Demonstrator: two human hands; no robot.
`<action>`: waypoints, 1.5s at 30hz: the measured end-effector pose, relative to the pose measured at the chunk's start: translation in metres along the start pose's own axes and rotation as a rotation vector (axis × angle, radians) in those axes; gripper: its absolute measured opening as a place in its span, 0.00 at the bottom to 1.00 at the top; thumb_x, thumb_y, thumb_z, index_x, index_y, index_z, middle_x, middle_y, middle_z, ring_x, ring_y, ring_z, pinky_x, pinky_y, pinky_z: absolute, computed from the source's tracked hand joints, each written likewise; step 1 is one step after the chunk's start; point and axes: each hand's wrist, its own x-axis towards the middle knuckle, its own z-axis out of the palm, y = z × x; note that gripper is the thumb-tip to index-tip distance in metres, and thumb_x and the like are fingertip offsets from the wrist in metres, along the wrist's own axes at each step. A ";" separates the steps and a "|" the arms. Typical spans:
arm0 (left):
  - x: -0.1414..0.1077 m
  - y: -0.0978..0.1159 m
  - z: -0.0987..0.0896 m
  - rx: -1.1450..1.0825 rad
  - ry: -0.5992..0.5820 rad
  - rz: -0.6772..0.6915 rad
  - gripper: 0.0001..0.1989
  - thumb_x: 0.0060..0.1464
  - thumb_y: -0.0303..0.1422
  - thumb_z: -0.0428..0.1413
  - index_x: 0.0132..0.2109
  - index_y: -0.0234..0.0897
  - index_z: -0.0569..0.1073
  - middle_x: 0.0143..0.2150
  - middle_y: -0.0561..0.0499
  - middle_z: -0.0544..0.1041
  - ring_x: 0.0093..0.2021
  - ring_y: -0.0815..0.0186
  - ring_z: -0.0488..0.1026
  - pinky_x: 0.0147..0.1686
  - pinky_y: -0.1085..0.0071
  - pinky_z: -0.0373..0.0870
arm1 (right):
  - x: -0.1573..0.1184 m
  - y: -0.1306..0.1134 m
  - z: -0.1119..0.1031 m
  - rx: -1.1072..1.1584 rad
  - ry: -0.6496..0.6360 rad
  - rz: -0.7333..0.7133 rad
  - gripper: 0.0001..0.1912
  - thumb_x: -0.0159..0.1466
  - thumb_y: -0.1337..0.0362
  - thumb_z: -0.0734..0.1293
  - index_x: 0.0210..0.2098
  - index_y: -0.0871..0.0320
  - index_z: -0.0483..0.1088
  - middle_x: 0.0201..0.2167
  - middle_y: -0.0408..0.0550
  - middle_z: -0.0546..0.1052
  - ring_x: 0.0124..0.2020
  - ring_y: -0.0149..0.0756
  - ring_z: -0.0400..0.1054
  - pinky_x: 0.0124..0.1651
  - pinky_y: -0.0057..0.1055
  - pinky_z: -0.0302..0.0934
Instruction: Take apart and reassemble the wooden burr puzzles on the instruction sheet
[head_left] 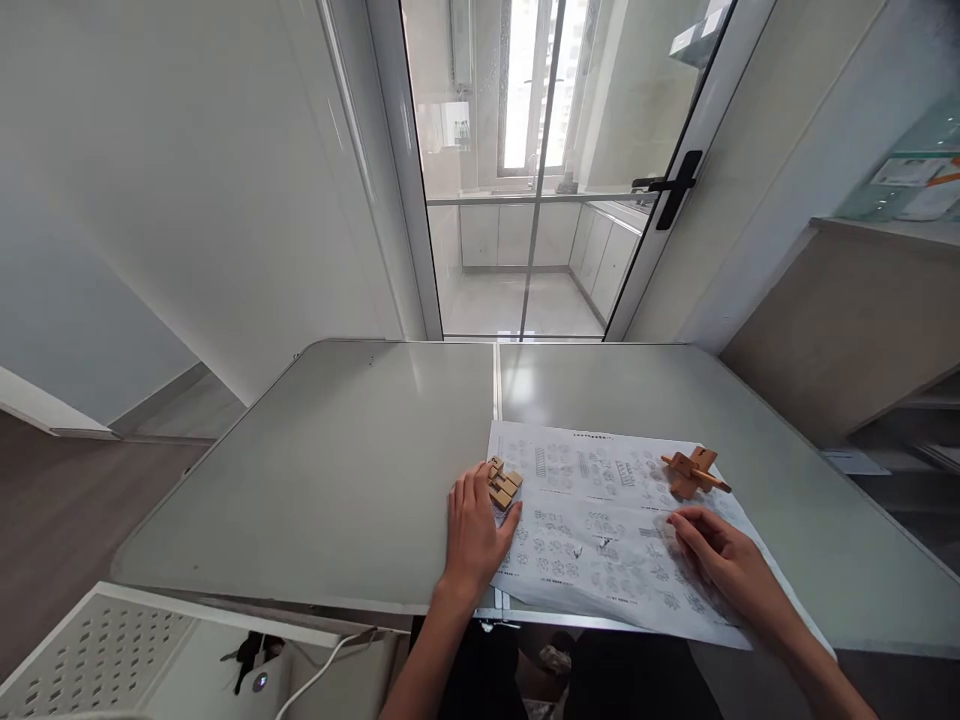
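Observation:
My left hand [474,535] is wrapped round a light wooden interlocking block puzzle [505,484] at the left edge of a printed paper sheet [555,510]. Its fingers lie along the puzzle's far left side, and the thumb is at the near right. Over the right part of the sheet rests my right hand [720,562], thumb and forefinger tips brought together with no object showing between them; its other fingers are partly hidden. Just beyond it, a darker wooden burr puzzle [694,473] of crossed pieces sits on the sheet, apart from the hand.
The sheet lies on a pale, glossy table [337,470] with a seam down its middle. Below the left front edge is a white perforated basket [112,640] with keys [251,655] and a white cable [319,672]. A glass door [525,230] stands behind the table.

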 end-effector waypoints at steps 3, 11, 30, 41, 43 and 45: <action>0.002 0.004 0.000 0.018 0.007 -0.009 0.29 0.62 0.37 0.60 0.66 0.42 0.60 0.61 0.42 0.72 0.61 0.48 0.69 0.60 0.49 0.65 | 0.000 -0.002 0.000 0.006 -0.023 -0.008 0.24 0.65 0.40 0.67 0.43 0.55 0.72 0.22 0.40 0.68 0.22 0.34 0.60 0.24 0.29 0.56; 0.004 0.010 -0.003 0.048 0.025 0.003 0.26 0.63 0.38 0.58 0.65 0.43 0.61 0.58 0.43 0.74 0.58 0.51 0.71 0.58 0.51 0.68 | 0.001 -0.009 -0.001 0.001 -0.028 -0.052 0.23 0.67 0.41 0.65 0.41 0.56 0.73 0.22 0.41 0.68 0.23 0.34 0.60 0.25 0.30 0.57; 0.018 0.019 0.012 0.140 0.045 0.019 0.28 0.58 0.41 0.64 0.62 0.42 0.65 0.54 0.44 0.77 0.54 0.49 0.73 0.54 0.53 0.70 | 0.007 -0.004 0.000 0.020 -0.045 -0.085 0.24 0.67 0.40 0.64 0.39 0.56 0.72 0.21 0.39 0.68 0.21 0.34 0.60 0.25 0.30 0.57; -0.012 0.045 0.013 -0.204 -0.158 0.117 0.36 0.51 0.33 0.70 0.64 0.45 0.64 0.54 0.46 0.75 0.55 0.53 0.74 0.55 0.54 0.74 | 0.005 -0.026 0.005 -0.169 -0.057 -0.207 0.22 0.70 0.44 0.60 0.35 0.55 0.71 0.22 0.42 0.71 0.24 0.38 0.65 0.32 0.34 0.58; -0.019 0.051 0.014 -0.238 -0.191 0.137 0.37 0.50 0.33 0.70 0.64 0.45 0.65 0.54 0.47 0.75 0.55 0.53 0.74 0.55 0.53 0.75 | 0.002 -0.035 0.009 -0.175 -0.114 -0.221 0.20 0.70 0.46 0.59 0.35 0.55 0.70 0.23 0.43 0.73 0.25 0.38 0.67 0.33 0.33 0.59; -0.023 0.056 0.014 -0.250 -0.207 0.146 0.38 0.49 0.33 0.71 0.64 0.45 0.65 0.55 0.46 0.75 0.56 0.51 0.73 0.56 0.52 0.74 | -0.002 -0.047 0.016 -0.163 -0.211 -0.245 0.19 0.71 0.48 0.59 0.35 0.54 0.70 0.24 0.43 0.75 0.26 0.38 0.69 0.33 0.33 0.61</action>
